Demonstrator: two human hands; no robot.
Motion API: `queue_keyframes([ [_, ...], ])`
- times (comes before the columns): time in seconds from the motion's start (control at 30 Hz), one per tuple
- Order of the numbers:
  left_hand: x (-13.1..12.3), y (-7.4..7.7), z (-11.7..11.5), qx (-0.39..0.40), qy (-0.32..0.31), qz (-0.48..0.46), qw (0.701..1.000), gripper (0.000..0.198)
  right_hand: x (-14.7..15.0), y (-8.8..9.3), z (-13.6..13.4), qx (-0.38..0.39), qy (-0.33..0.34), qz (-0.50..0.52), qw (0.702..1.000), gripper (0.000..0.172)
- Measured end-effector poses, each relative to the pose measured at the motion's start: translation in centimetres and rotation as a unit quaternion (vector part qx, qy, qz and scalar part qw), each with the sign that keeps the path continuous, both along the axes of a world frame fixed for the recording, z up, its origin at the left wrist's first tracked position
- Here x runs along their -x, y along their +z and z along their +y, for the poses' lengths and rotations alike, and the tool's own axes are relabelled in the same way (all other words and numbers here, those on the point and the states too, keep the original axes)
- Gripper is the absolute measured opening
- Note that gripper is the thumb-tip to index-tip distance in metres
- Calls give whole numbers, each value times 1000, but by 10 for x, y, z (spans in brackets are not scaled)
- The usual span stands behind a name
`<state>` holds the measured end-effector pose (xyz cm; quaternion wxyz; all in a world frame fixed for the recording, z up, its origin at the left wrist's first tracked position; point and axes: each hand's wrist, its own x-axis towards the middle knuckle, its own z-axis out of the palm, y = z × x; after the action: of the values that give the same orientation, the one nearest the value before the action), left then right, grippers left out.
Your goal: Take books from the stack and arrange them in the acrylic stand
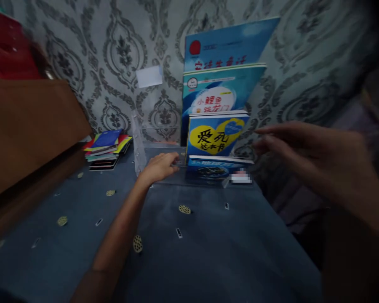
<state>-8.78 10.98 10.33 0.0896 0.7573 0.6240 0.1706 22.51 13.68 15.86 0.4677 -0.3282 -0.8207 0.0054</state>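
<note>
A clear plastic book rack [139, 147] stands against the wall, its right side filled with tiered books. My left hand [159, 167] lies at a lower tier, fingers bent over the clear panel and seemingly gripping it. Just right of those fingers is a blue book with a yellow heart [205, 136]. Behind it rise a teal book [221, 88] and a taller blue book [227, 42]; a dark blue book [211, 170] sits lowest in front. My right hand [322, 162], smeared by motion, hovers right of the rack with fingers stretched out and nothing visible in them.
A stack of colourful booklets [107, 145] lies left of the rack. Further left is a brown box-like object [31, 130] with something red [11, 46] above it. A white label [149, 76] tops the rack's left part. The patterned dark tablecloth [205, 252] ends at right.
</note>
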Motion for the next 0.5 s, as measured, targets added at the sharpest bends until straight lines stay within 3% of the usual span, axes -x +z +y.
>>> queue_keyframes([
  [0.13, 44, 20, -16, 14, 76, 16, 997, 20, 22, -1, -27, -15, 121, -43, 992, 31],
  [0.27, 103, 32, -39, -8, 262, 50, 964, 30, 67, -21, -51, 15, 280, -204, 938, 26],
  [0.37, 144, 27, -42, -59, 436, 99, 893, 39, 107, -48, -72, 64, 307, -363, 877, 15],
  [0.43, 164, 17, -33, -80, 480, 122, 865, 46, 130, -72, -85, 76, 315, -424, 846, 14],
  [0.5, 179, 5, -20, -86, 479, 140, 862, 52, 146, -98, -94, 71, 336, -435, 833, 13],
])
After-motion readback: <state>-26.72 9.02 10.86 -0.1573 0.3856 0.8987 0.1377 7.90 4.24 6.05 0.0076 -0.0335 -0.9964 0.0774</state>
